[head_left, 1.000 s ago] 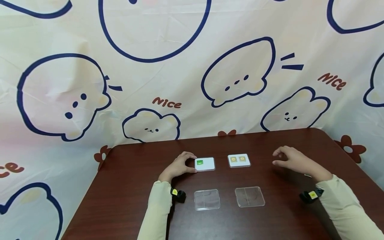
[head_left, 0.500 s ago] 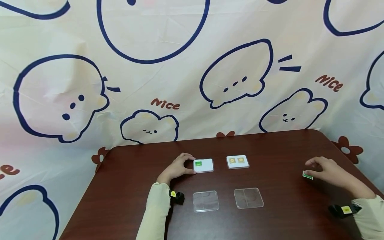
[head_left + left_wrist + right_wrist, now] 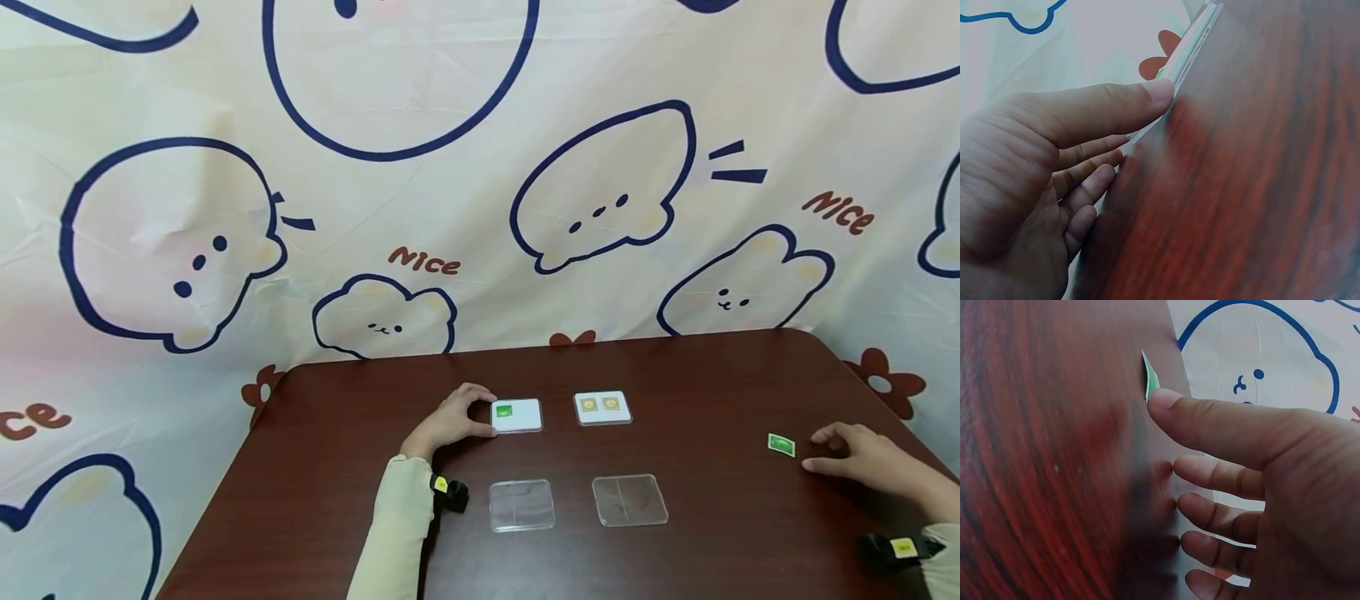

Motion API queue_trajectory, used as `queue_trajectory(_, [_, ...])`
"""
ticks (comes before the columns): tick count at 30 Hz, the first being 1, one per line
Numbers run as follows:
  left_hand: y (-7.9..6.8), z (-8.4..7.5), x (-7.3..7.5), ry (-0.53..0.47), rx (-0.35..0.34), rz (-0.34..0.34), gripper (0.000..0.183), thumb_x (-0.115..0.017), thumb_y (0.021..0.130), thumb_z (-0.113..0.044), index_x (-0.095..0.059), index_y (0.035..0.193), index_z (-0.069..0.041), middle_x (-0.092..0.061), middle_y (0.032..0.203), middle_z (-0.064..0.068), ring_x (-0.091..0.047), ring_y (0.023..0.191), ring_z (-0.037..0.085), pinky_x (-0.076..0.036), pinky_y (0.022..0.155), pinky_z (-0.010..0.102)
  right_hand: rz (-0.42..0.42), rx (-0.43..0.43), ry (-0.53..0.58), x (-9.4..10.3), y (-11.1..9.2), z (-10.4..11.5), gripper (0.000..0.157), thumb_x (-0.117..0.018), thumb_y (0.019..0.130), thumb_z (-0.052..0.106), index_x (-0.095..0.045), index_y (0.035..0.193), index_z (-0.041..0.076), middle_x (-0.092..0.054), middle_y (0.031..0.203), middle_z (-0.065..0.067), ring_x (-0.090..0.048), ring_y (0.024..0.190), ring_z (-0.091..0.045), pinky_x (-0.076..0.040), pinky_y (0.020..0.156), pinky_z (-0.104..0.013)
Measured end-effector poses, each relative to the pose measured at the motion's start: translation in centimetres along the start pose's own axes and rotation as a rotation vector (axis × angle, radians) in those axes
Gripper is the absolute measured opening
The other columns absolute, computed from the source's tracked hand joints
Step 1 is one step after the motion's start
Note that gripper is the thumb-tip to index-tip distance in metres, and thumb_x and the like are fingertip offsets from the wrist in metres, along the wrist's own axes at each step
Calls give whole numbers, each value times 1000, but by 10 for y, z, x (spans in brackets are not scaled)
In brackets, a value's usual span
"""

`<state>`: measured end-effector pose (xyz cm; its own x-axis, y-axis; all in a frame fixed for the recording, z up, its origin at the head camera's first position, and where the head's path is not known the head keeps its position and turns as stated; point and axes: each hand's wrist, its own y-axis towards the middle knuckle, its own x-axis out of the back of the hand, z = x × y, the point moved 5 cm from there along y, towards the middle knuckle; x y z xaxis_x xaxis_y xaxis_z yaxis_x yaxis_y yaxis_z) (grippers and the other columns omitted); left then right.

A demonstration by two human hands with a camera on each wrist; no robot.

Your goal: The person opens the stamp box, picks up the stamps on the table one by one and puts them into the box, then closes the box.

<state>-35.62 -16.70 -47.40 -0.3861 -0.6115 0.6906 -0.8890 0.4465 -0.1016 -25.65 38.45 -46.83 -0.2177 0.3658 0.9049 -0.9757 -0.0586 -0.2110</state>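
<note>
My left hand [image 3: 452, 422] grips the left end of a small flat clear case [image 3: 528, 415] between thumb and forefinger. The case has a white insert with one green stamp-like piece [image 3: 505, 411] at its left side. In the left wrist view the thumb [image 3: 1107, 111] presses on the edge of the case. At the right of the table lies a green stamp-like piece [image 3: 782, 445] with a white border, curled up slightly in the right wrist view. My right hand [image 3: 870, 457] is just to its right, holding nothing, fingers loosely bent and fingertips low over the wood.
A second white case [image 3: 603, 407] with two yellow stamp-like pieces lies right of the held one. Two clear lids [image 3: 522, 505] [image 3: 630, 500] lie nearer on the brown table [image 3: 675, 567]. A printed curtain [image 3: 450, 208] hangs behind the table's far edge.
My right hand has moved right and toward me, and let go of the green stamp-like piece, which lies on the table now. The left hand keeps its hold on the case.
</note>
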Motion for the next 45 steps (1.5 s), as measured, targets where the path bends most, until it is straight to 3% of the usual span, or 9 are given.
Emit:
queue_trajectory(5, [2,-2,1,9,-6,-3,53,-79,81,-26,-59,129,-15,-43,143,5,-38,135,30,-35,108,52,0,-4,5,-1,-2,-3,63,-77,79,40,-57,104,-15,-61,93,-23,-58,85,-37,-48,72,-51])
queue_trajectory(14, [0,-2,1,7,-7,3,53,-78,81,-26,-59,129,-14,-42,143,7,-37,135,31,-34,108,53,-23,18,30,-7,-8,1,41,-74,83,30,-60,94,-7,-61,86,-8,-53,78,-17,-45,67,-35])
queue_trajectory(26, [-1,0,0,11,5,-6,52,-79,81,-25,-59,128,-16,-43,142,5,-37,135,31,-34,108,52,-43,29,36,-10,-10,5,28,-70,88,24,-62,90,-2,-60,82,-3,-48,69,-8,-43,63,-31])
queue_trajectory(31, [1,-1,0,7,11,-6,51,-78,81,-26,-59,128,-16,-43,143,4,-37,135,30,-34,108,52,-58,30,39,-11,-13,4,34,-68,89,28,-63,94,-5,-62,85,-5,-48,69,-4,-43,62,-27])
queue_trajectory(38, [3,-1,1,0,7,-8,51,-79,81,-26,-60,128,-16,-43,143,4,-37,136,29,-34,109,52,-50,35,49,-12,-12,9,51,-72,86,33,-60,102,-14,-63,92,-17,-58,83,-25,-50,71,-45])
queue_trajectory(45, [1,0,0,0,9,-12,51,-79,81,-25,-60,127,-16,-43,143,5,-37,136,30,-34,109,52,-102,106,57,-9,-6,14,54,-75,83,29,-57,111,-14,-61,96,-17,-55,84,-19,-45,64,-27])
